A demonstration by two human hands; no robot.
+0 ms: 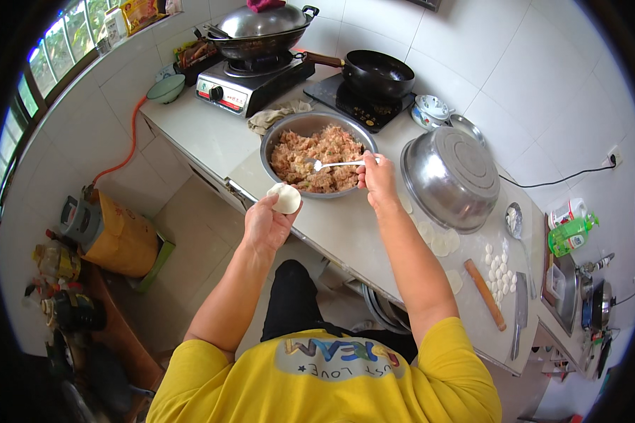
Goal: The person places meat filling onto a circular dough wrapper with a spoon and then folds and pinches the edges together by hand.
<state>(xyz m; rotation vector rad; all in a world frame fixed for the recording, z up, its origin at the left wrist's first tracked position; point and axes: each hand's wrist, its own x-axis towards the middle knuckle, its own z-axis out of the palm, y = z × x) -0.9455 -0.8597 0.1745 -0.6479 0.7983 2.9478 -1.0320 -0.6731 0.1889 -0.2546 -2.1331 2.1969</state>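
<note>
My left hand (pixel 269 224) holds a round dough wrapper (pixel 286 199) just off the counter's front edge, to the left of and below the bowl. In my right hand (pixel 378 178) is the handle of a metal fork (pixel 344 164), its tines touching the minced filling (pixel 320 145). That filling lies in a wide stainless steel bowl (pixel 268 164) on the counter. Several flat dough wrappers (pixel 444 242) lie to the right, partly behind my right forearm. Beyond them are a wooden rolling pin (pixel 485 295), small dough pieces (pixel 500 275) and a cleaver (pixel 519 312).
An upturned metal basin (pixel 455 174) stands right of the bowl. Behind are a gas stove (pixel 251 79) with a lidded wok (pixel 262 34), and a black frying pan (pixel 378 74) on an induction cooker (pixel 360 106). A cloth (pixel 278 113) lies behind the bowl. A gas cylinder (pixel 82 222) stands left.
</note>
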